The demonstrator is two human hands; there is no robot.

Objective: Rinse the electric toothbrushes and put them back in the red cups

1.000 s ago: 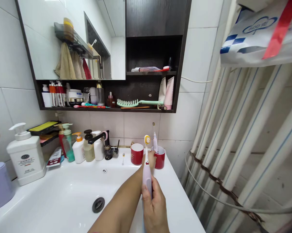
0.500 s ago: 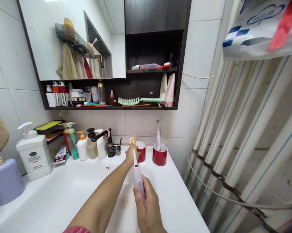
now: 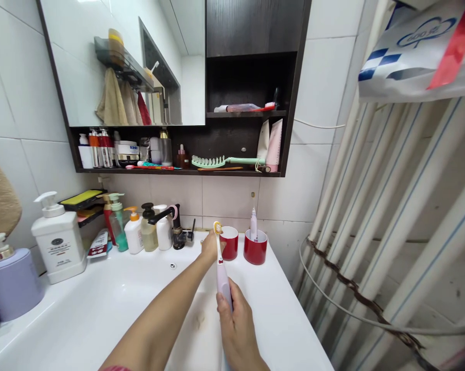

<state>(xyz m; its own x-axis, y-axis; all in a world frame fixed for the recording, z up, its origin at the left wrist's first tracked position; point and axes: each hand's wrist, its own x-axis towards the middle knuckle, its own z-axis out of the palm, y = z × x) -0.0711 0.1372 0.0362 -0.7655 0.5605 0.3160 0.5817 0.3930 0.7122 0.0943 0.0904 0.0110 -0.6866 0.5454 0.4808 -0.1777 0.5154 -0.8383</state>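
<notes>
The held pink toothbrush partly hides the left grip, leaving its hold unclear.

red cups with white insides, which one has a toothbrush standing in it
The right-hand red cylindrical cup holds a pale pink toothbrush; none shows in the other red cup, at the left hand.

Left forearm: enters at 7 o'clock, extended toward 1 o'clock. Left hand: at far end of reach; fingers partly hidden, closure not determinable. Right hand: at 6 o'clock, nearer viewer; fingers curled in grip, thumb directed toward 11 o'clock.
</notes>
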